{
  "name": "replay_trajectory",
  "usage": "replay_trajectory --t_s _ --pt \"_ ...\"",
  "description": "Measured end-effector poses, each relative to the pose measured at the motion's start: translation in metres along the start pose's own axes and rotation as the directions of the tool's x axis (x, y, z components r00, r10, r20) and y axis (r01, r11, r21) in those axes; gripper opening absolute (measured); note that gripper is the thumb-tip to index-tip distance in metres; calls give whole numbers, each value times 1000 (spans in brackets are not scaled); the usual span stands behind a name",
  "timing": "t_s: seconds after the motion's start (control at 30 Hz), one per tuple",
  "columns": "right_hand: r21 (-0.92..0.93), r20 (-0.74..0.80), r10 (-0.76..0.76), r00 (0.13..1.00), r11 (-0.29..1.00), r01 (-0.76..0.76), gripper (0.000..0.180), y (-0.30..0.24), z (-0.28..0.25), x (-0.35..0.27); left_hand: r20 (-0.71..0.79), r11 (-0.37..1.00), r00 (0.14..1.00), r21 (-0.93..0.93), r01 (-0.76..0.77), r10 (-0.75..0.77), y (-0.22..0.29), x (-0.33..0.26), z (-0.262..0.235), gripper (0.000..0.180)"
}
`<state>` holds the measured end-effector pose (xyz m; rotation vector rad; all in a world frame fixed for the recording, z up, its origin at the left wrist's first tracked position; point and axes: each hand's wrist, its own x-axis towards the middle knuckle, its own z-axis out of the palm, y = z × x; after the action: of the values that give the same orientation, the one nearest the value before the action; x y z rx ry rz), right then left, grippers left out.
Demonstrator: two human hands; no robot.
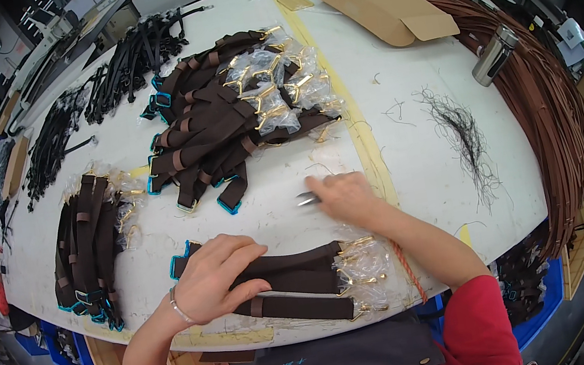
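Observation:
My left hand lies palm down across several dark brown straps at the table's near edge. Its fingers are stretched out and the thumb stands apart. These straps have blue-wrapped buckles at the left end and gold hooks in clear plastic wrap at the right end. Beyond them and to the right, my right hand is closed round thread snips, slightly blurred. Only the short metal blades show, pointing left; the rest is hidden in the hand.
A large heap of similar straps lies farther back, and a smaller bundle at left. Black cords cover the far left. At right are loose threads, a steel flask, brown strips and cardboard.

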<state>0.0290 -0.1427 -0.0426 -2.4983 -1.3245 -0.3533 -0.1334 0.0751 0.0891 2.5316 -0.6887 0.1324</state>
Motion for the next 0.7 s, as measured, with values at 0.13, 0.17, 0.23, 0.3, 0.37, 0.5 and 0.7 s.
replay_trajectory --t_s 0.13,0.17,0.23,0.3,0.37,0.5,0.7 --pt "-273 -60 500 864 824 -496 23 106 -44 -46 -260 757 921 -526 -387 290 57 17 -47 26" --pt "-338 -109 550 828 762 -552 28 138 -56 -69 -339 681 876 -553 -480 342 66 20 -46 27" --pt "-247 -305 534 788 755 -608 27 140 -88 -75 -402 652 819 -498 -571 410 82 22 -54 31" --pt "32 -264 629 732 764 -645 23 122 -102 -60 -476 661 777 -430 -614 412 95 28 -58 38" --pt "301 -327 590 738 805 -510 18 99 -100 -53 -568 617 723 -420 -665 393 95 35 -55 42" --pt "243 -168 414 894 897 -370 23 56 -90 -38 -589 573 710 -450 -685 386 100 38 -58 43" --pt "258 -83 273 959 935 -244 34 31 -70 -30 -552 480 633 -415 -773 542 77 45 -60 27"
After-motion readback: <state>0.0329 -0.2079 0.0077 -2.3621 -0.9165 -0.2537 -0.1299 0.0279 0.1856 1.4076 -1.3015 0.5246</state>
